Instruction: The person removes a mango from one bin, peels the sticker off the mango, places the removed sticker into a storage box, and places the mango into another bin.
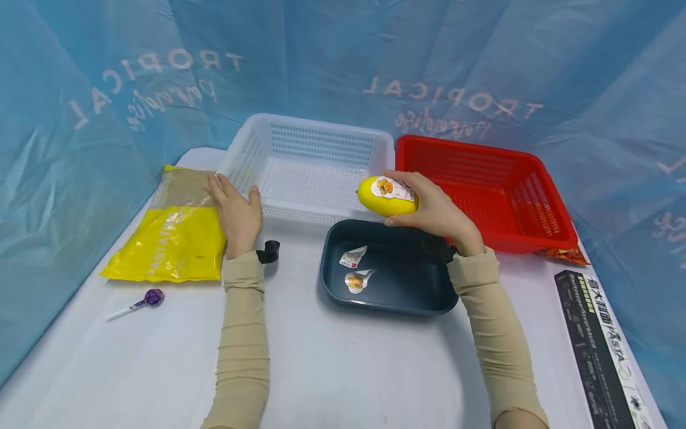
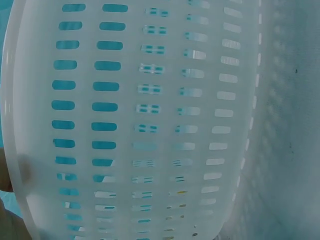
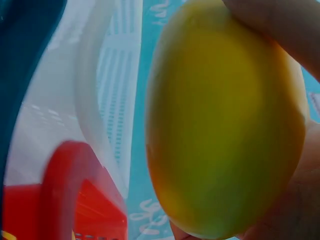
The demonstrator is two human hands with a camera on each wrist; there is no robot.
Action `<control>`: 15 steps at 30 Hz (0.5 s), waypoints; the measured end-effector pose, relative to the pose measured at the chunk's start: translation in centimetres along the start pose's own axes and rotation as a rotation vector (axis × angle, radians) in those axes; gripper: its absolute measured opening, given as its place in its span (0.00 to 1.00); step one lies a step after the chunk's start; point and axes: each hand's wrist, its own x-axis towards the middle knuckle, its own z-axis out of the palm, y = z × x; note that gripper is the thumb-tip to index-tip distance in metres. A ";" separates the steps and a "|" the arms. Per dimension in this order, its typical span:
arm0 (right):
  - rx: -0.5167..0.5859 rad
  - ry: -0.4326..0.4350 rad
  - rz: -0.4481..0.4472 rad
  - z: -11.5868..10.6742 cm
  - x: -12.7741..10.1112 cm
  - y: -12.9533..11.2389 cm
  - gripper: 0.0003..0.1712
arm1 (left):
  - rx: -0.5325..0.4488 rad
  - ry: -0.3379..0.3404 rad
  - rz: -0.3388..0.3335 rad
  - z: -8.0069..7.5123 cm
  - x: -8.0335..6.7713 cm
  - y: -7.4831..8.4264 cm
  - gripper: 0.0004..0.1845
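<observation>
I see right hand (image 1: 436, 214) clasping yellow mango (image 1: 387, 196), fingers over top, thumb under, above far edge of dark tray (image 1: 332, 280), between white basket (image 1: 257, 149) and red basket (image 1: 541, 196). Left hand (image 1: 238, 214) flat, fingers straight, resting on yellow bag (image 1: 171, 238) beside white basket. Bag reads PASTA; black box (image 1: 600, 351) at right also PASTA; backdrop says TROPICAL. Mango label text too small to read. Two stickers (image 1: 355, 269) in tray, unreadable. Lollipop (image 1: 150, 298) near left. Left wrist view: basket mesh only, hand barely seen
</observation>
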 end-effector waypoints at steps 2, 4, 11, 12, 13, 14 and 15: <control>-0.011 -0.008 -0.021 0.5 -0.9 -0.2 0.49 | -0.006 0.001 -0.001 0.0 0.1 0.0 0.40; -0.013 -0.015 -0.041 1.0 -1.8 -0.3 0.49 | -0.012 0.004 -0.005 0.0 0.3 -0.1 0.40; 0.039 -0.029 -0.015 2.2 -4.8 -0.1 0.50 | -0.015 0.006 -0.009 0.1 0.3 -0.2 0.41; 0.042 -0.023 -0.006 2.2 -5.1 0.1 0.50 | -0.016 0.008 -0.005 0.1 0.3 -0.2 0.41; 0.042 -0.014 0.002 2.2 -5.4 0.2 0.50 | -0.017 0.010 0.000 0.1 0.3 -0.2 0.41; 0.044 -0.006 0.008 2.2 -5.7 0.3 0.50 | -0.019 0.012 0.003 0.1 0.3 -0.2 0.41; 0.046 0.001 0.013 2.2 -5.9 0.4 0.49 | -0.020 0.010 0.004 0.2 0.3 -0.2 0.41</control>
